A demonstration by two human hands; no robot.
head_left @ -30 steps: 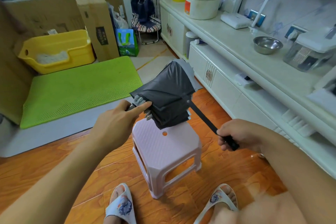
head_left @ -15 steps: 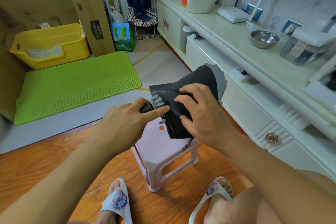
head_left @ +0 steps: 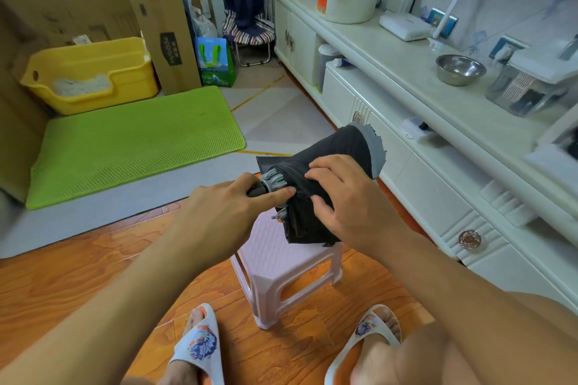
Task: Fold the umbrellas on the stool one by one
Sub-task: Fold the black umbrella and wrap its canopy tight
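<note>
A wooden floor (head_left: 62, 275) runs past a green mat (head_left: 134, 141) and a white cabinet (head_left: 422, 184), with a pink stool (head_left: 281, 262) in the middle. Above the stool, the left hand (head_left: 231, 212) has its grip curled round the handle end of a dark umbrella (head_left: 341, 150). The right hand (head_left: 344, 200) pinches the loose canopy fabric.

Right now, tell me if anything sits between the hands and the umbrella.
Nothing visible does. The left hand grips the handle end of the black umbrella, and the right hand lies directly on its folded canopy, fingers curled into the fabric. The umbrella is held just above the pink stool.
</note>
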